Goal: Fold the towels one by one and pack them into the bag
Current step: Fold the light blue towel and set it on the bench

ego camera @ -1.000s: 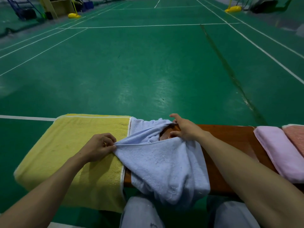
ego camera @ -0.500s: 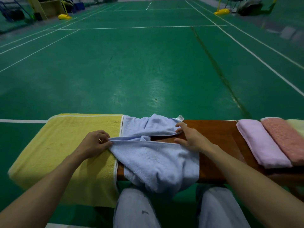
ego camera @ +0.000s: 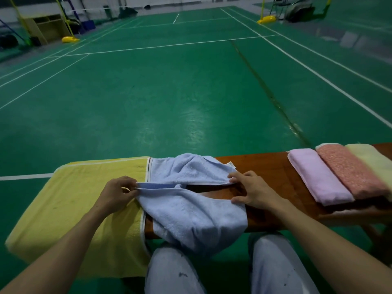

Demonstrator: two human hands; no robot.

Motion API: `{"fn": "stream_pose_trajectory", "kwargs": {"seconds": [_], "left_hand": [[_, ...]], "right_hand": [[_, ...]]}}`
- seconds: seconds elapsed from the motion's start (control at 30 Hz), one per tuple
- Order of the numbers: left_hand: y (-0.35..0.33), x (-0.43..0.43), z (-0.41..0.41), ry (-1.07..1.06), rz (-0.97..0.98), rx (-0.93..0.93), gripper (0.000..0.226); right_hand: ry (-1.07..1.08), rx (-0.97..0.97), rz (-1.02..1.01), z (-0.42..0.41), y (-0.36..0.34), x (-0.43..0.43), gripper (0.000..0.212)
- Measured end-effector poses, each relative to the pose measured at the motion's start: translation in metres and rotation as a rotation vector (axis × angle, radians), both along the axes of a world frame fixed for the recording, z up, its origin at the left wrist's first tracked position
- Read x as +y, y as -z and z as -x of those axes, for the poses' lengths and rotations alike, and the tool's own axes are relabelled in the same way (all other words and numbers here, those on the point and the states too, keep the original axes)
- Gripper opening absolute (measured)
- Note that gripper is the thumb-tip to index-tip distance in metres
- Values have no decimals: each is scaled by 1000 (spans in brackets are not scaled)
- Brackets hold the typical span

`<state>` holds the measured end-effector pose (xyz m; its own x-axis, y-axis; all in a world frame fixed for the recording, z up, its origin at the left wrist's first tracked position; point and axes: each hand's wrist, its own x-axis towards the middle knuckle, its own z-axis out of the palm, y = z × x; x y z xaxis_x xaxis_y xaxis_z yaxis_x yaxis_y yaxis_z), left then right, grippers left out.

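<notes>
A wooden bench [ego camera: 275, 172] is being covered at its left end by a yellow towel [ego camera: 74, 209]. At the bench's middle a blue towel [ego camera: 197, 215] is being folded, half hanging over the near edge. Two hems are being pinched together by the left hand [ego camera: 115, 194], fingers [ego camera: 127, 184] curled. The right hand [ego camera: 252, 192] is being spread, pressing both hems down. The cloth is being judged soft, light and limp, best gripped at the corners.
</notes>
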<state>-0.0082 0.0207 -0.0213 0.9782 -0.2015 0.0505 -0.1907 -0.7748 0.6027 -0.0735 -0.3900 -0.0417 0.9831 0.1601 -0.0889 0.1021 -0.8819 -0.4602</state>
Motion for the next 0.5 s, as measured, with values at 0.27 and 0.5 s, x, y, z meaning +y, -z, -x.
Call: {"fn": "stream_pose_trajectory", "kwargs": {"seconds": [0.27, 0.5], "left_hand": [[4, -5, 0, 0, 4, 21, 14], [3, -4, 4, -36, 30, 6, 15]], "right_hand": [[34, -15, -30, 10, 3, -10, 80], [-33, -55, -53, 15, 5, -15, 73]]}}
